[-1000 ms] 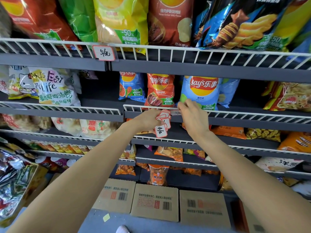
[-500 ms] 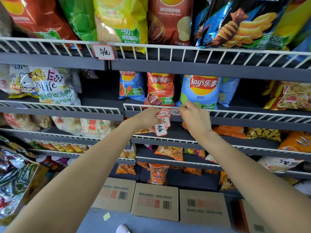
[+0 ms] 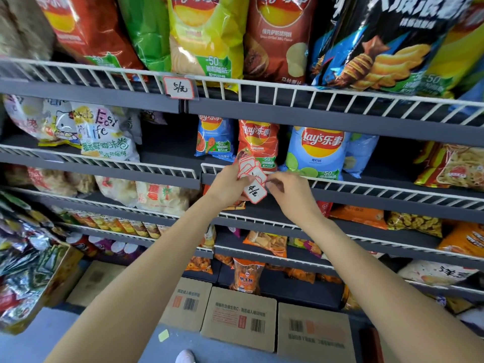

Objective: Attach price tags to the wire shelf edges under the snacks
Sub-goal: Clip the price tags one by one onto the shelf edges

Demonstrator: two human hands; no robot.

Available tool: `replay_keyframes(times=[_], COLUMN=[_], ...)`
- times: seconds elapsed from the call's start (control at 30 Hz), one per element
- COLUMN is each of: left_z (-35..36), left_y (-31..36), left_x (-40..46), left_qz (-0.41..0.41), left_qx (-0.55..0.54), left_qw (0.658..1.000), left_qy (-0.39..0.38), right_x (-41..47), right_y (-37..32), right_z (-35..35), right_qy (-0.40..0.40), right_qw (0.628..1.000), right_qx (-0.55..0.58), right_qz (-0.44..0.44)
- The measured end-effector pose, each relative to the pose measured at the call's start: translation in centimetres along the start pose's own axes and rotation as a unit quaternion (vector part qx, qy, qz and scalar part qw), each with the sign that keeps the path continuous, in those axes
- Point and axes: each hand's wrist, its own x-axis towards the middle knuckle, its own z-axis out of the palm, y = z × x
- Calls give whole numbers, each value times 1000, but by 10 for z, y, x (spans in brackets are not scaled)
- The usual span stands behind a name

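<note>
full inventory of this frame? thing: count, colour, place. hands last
price tags in hand: a fanned stack, count unclear, white with red borders, in front of the second shelf's rail
hung price tag: one, white with red border, top shelf rail
wire shelf rails: several tiers, white wire on grey shelves
large chip bags: several, red, green, yellow, blue, top shelf
small Lay's bags: four or so, blue and red, second shelf
cardboard boxes: at least three, brown, floor
left hand: grips the tag stack
right hand: pinches at the stack's edge
</note>
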Motion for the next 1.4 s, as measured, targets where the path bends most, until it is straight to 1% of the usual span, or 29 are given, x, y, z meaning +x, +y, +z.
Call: replay_keyframes(times=[0.13, 0.17, 0.27, 0.33, 0.47, 0.57, 0.67, 0.73, 0.87, 0.97, 1.1, 1.2, 1.3, 1.4], left_z=[-26, -35, -64, -88, -143, -177, -205, -219, -230, -222, -195, -163, -127, -92], left_y=[-15, -19, -40, -61, -116, -163, -211, -243, -307, -362, -452, -541, -648, -754], left_x=[-35, -47, -83, -106, -157, -192, -222, -239, -259, -268, -266, -253, -237, -221], left_qz=[17, 20, 21, 7, -20, -61, -91, -112, -164, -228, -273, -298, -321, -337], left_qx=[14, 4, -40, -23, 29, 23, 45, 51, 28, -16, -53, -55, -50, -63], left_qw=[996, 995, 994, 995, 992, 988, 984, 983, 976, 964, 948, 935, 923, 911], left_qy=[85, 96, 96, 96, 120, 139, 147, 139, 143, 138, 157, 184, 205, 230], right_x=[-9, -13, -25, -35, -61, -83, -107, -124, -153, -173, -198, -212, -227, -247], right_y=[-39, -51, -85, -108, -154, -188, -215, -226, -232, -218, -172, -113, -39, 39], right_z=[7, 12, 35, 58, 123, 179, 234, 269, 337, 388, 471, 550, 639, 730], right_qy=[-25, -35, -56, -86, -147, -193, -215, -226, -271, -304, -367, -410, -427, -453], right_qw=[994, 991, 987, 985, 976, 968, 963, 961, 951, 942, 923, 909, 904, 889], right_qx=[108, 126, 146, 140, 153, 158, 158, 157, 149, 140, 108, 72, 10, -54], right_qz=[-13, -18, -38, -48, -43, -37, -32, -23, 5, 23, 41, 31, 1, -30])
